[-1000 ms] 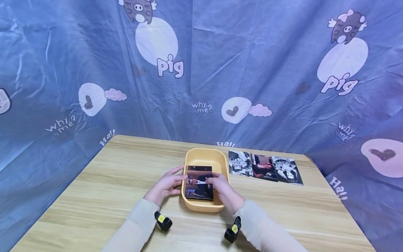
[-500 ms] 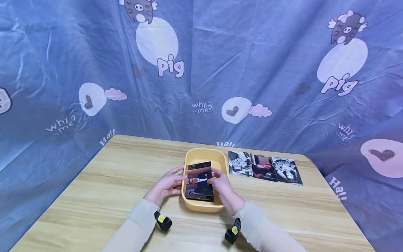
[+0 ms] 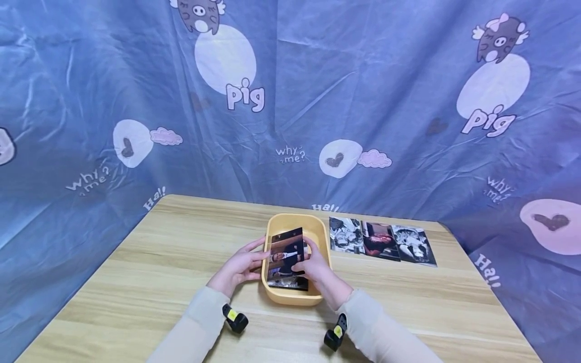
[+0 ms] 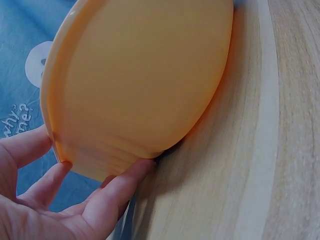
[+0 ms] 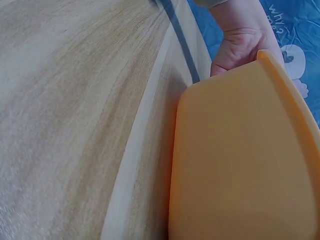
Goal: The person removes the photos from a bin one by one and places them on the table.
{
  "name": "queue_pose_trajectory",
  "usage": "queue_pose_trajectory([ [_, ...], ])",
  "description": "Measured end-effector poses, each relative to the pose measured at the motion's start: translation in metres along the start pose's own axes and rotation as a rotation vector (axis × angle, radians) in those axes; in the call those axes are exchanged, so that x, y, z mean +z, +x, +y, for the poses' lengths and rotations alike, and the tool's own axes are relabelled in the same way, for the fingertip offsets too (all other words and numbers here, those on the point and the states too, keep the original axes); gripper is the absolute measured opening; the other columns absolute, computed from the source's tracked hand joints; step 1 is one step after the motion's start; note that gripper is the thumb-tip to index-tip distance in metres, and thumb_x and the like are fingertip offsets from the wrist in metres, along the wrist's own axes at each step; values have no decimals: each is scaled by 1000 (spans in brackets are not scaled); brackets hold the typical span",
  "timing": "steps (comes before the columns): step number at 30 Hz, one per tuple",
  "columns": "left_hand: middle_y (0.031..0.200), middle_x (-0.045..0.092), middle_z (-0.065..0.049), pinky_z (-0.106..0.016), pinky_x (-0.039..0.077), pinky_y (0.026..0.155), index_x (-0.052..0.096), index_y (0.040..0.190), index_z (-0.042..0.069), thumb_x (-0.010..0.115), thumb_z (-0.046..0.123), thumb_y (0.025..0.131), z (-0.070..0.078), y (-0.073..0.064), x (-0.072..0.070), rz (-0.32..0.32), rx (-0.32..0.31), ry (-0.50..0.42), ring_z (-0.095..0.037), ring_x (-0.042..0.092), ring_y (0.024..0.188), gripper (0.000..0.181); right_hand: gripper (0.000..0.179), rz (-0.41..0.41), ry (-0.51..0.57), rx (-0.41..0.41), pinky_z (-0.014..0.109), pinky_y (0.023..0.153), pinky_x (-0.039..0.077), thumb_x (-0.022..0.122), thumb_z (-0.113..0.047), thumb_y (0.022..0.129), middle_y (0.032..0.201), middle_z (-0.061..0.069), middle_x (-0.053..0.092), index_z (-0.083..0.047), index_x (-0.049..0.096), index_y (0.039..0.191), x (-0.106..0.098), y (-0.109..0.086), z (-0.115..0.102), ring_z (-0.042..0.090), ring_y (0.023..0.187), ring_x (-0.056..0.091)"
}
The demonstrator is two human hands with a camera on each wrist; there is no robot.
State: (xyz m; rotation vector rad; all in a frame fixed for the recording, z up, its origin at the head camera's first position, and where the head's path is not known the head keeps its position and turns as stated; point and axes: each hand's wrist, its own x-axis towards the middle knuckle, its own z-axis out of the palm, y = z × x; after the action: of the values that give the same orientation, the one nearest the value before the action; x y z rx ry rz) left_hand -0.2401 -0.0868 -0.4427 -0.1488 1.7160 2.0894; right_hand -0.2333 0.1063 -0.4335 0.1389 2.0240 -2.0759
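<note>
A person's right hand [image 3: 320, 269] pinches a dark photo [image 3: 285, 247], thumb on its face, inside a yellow tray [image 3: 297, 218] on a wooden table [image 3: 195, 237]. The photo's long axis runs near to far, the print slightly skewed so that its far right corner stands farther off than its far left. Another photo [image 3: 288, 283] shows beneath its near edge. The left hand [image 3: 239, 267] grips the tray's left side, fingers spread at rim and wall. Three photos [image 3: 380, 241] lie in a row to the tray's right, before a blue printed curtain [image 3: 308, 111].
</note>
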Motion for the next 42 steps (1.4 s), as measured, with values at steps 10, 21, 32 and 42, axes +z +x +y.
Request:
queue_pose_trajectory([
  [10,124,51,-18,-48,49,78,33,137,19,58,13,85,-5,-1,0,-7,8,-27,-30,55,106,58,82,54,-83,-95,21,48,43,55,20,62,83,8,53,-12,34,135,-9,-3,-11,12,61,54],
  [21,131,44,-20,-49,48,79,31,138,19,58,15,84,-6,-2,1,-6,10,-32,-33,52,110,60,67,158,16,-157,16,56,48,54,18,71,83,1,59,-3,37,133,-70,-6,-53,4,63,56],
  [32,129,46,-21,-46,50,78,31,139,20,57,14,85,-5,-2,3,-11,1,-11,-32,53,108,59,68,376,156,-136,12,60,48,49,15,80,76,-8,52,-5,23,139,-176,-12,-58,-1,63,52],
  [42,127,48,-21,-45,50,77,31,139,20,57,13,85,-5,1,4,-23,3,-8,-31,55,106,60,62,575,337,-48,14,57,50,54,16,75,76,-6,53,-19,43,125,-273,-20,-35,-1,62,54],
])
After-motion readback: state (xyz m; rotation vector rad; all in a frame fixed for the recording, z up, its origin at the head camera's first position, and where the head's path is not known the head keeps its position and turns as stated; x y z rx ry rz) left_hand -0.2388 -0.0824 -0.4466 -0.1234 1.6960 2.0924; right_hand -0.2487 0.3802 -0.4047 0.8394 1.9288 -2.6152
